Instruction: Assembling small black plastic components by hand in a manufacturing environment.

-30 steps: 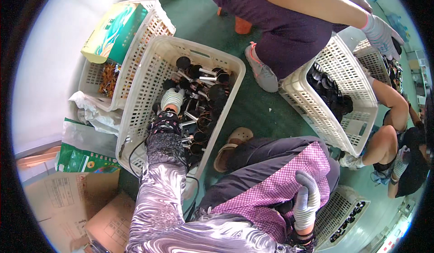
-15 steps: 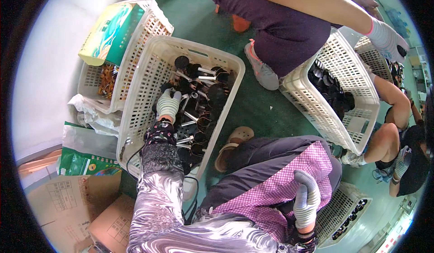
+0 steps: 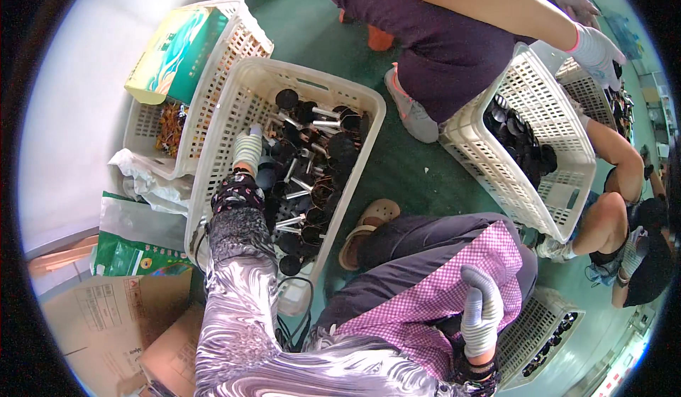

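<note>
My left hand [image 3: 247, 149], in a striped knit glove, reaches down into a white plastic basket [image 3: 316, 78]. It is beside the basket's left wall, against the edge of a pile of black round-headed parts with silvery metal shafts [image 3: 301, 184]. The back of the hand hides most of its fingers, so a grip cannot be made out. Thin coppery wires show among the parts. My right hand [image 3: 481, 315], gloved the same way, rests on the checked pink cloth [image 3: 418, 294] over my thigh. Its fingers lie loosely stretched out, with nothing visible in them.
Behind the basket at left, another crate [image 3: 202, 106] carries a green-yellow box [image 3: 170, 56]. Cardboard boxes [image 3: 99, 326] and a plastic bag [image 3: 142, 234] lie at left. A co-worker's leg [image 3: 433, 42] is ahead, near a basket of black discs [image 3: 525, 141]. Other people sit at right.
My left hand has moved left and slightly nearer to me, off the middle of the pile toward the basket wall, uncovering more parts. My right hand stays put. The co-worker's gloved hand has shifted.
</note>
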`<state>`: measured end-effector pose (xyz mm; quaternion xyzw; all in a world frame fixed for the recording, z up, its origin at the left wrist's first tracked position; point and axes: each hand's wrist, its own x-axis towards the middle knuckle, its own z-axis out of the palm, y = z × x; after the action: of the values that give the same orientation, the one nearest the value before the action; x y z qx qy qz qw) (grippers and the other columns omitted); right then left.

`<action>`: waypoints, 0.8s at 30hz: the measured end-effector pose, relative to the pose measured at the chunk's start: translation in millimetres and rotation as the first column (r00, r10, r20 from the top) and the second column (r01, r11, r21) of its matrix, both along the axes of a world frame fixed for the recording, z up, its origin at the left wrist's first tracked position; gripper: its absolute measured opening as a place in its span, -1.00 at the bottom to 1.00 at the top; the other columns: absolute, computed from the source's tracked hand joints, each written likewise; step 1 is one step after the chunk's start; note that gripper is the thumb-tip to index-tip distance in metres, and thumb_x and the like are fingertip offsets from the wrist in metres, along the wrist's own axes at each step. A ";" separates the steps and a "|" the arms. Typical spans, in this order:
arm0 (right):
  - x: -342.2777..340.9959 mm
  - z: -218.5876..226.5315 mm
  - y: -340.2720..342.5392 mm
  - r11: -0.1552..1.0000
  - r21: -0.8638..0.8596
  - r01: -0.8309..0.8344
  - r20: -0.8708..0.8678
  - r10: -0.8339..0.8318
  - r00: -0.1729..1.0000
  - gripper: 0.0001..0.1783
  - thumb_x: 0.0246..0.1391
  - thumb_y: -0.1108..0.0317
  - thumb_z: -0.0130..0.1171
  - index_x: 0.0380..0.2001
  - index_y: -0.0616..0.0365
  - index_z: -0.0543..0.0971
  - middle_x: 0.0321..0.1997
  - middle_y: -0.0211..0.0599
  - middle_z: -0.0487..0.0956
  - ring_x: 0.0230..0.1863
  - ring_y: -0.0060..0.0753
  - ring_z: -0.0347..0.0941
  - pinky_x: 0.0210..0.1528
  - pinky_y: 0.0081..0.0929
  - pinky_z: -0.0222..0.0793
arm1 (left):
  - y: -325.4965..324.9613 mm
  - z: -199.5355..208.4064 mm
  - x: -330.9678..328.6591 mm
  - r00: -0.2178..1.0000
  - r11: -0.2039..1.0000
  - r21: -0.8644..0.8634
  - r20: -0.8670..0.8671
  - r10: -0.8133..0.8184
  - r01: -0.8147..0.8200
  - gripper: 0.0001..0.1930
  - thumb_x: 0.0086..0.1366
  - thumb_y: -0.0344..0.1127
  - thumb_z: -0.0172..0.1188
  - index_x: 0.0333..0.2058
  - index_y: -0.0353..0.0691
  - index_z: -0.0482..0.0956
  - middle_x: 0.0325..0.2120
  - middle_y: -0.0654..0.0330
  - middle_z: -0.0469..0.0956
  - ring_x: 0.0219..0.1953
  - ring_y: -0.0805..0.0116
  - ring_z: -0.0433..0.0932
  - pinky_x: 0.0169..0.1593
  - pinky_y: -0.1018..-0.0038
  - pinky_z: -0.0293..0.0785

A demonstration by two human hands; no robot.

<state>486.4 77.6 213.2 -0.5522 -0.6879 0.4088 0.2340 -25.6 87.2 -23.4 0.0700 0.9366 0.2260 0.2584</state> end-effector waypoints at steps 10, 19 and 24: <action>4.3 0.6 -1.7 1.000 -0.001 0.013 0.036 -0.013 0.999 -0.74 0.12 0.29 -0.02 -0.26 0.24 0.55 -0.21 -0.14 0.56 -0.16 -0.23 0.48 -0.06 -0.41 0.35 | 9.9 30.0 30.5 0.894 0.952 -0.183 -0.337 -0.297 0.247 -0.55 0.24 -0.05 -0.11 -0.03 -0.22 0.45 -0.10 -0.18 0.46 -0.03 -0.13 0.42 0.04 0.16 0.33; 1.9 -0.5 -0.6 0.999 -0.024 0.022 0.040 -0.021 0.999 -0.73 0.14 0.28 -0.03 -0.26 0.26 0.54 -0.21 -0.13 0.56 -0.15 -0.22 0.48 -0.03 -0.39 0.34 | -11.2 7.1 29.5 0.900 0.884 -0.242 -0.078 -0.428 0.400 -0.49 0.22 0.01 -0.09 0.05 -0.15 0.38 0.03 -0.10 0.37 0.08 -0.07 0.34 0.13 0.20 0.26; -3.9 -0.2 -1.8 0.998 -0.055 -0.005 -0.009 0.005 1.000 -0.74 0.14 0.31 -0.05 -0.26 0.25 0.54 -0.22 -0.14 0.56 -0.15 -0.20 0.48 -0.02 -0.37 0.33 | -46.4 -63.9 -29.4 0.963 0.970 0.037 0.117 -0.241 0.239 -0.55 0.19 -0.04 -0.02 0.00 -0.10 0.47 -0.01 -0.04 0.43 0.06 -0.03 0.36 0.13 0.27 0.25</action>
<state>482.6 75.9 213.0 -0.5551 -0.6767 0.4305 0.2206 -55.0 40.8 -87.3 0.1720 0.9012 0.2075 0.3394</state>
